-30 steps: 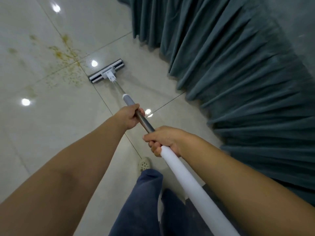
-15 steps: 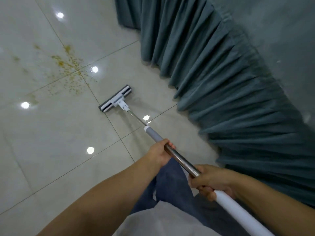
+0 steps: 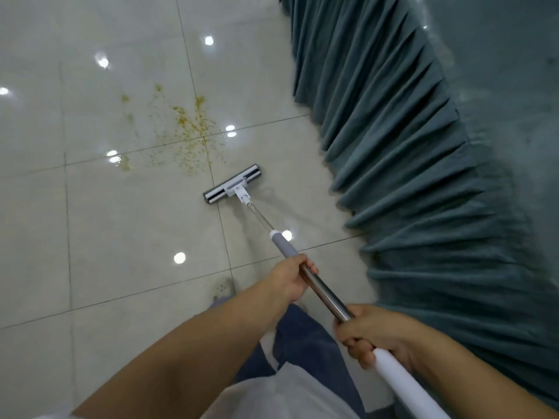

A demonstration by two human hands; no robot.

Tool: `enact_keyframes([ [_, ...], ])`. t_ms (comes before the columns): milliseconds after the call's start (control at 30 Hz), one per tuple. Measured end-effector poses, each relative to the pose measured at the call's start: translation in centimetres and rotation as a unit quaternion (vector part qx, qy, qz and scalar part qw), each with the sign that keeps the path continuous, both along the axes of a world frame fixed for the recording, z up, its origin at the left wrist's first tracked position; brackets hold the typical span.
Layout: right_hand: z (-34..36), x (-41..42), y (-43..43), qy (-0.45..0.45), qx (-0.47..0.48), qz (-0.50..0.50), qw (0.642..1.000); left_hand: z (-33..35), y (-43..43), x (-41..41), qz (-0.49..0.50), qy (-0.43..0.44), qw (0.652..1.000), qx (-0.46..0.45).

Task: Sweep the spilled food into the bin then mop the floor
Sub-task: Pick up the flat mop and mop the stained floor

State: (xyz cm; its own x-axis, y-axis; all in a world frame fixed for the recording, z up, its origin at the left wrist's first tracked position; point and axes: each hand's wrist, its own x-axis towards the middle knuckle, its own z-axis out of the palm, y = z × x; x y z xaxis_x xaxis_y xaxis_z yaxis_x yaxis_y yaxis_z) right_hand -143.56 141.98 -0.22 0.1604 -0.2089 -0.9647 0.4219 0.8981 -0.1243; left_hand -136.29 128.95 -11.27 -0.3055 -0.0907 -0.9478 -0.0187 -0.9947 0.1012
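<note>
I hold a flat mop by its pole. Its grey and white mop head (image 3: pixel 232 184) lies flat on the pale tiled floor (image 3: pixel 121 237), just short of the spilled food. My left hand (image 3: pixel 292 276) grips the steel part of the mop pole (image 3: pixel 323 290) below the grey sleeve. Lower down, my right hand (image 3: pixel 367 335) grips the pole where the white handle begins. The spilled food (image 3: pixel 187 137) is a yellow-brown scatter of small bits and smears across a tile joint, beyond the mop head. No bin is in view.
A blue-grey pleated curtain (image 3: pixel 408 146) hangs along the right side and reaches the floor close to the mop. My blue trouser legs (image 3: pixel 302 337) and a pale shoe (image 3: pixel 223 288) are under the pole. Ceiling lights reflect as bright spots on the glossy tiles.
The mop head was pulled back from beside the spill toward me, then stays a short way in front of the spill. Both hands keep their grip on the pole.
</note>
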Motion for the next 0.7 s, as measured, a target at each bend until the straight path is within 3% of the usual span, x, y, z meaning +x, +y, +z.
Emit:
enact_keyframes([
  [233, -2.6, -0.9, -15.3, -0.002, -0.020, 0.021, 1.000, -2.1, -14.7, -0.5, 0.034, -0.015, 0.996, -0.075],
  [700, -7.1, 3.0, -55.9, 0.010, -0.036, -0.023, 0.999, -6.7, -55.9, 2.8, 0.026, 0.005, 0.995, -0.095],
])
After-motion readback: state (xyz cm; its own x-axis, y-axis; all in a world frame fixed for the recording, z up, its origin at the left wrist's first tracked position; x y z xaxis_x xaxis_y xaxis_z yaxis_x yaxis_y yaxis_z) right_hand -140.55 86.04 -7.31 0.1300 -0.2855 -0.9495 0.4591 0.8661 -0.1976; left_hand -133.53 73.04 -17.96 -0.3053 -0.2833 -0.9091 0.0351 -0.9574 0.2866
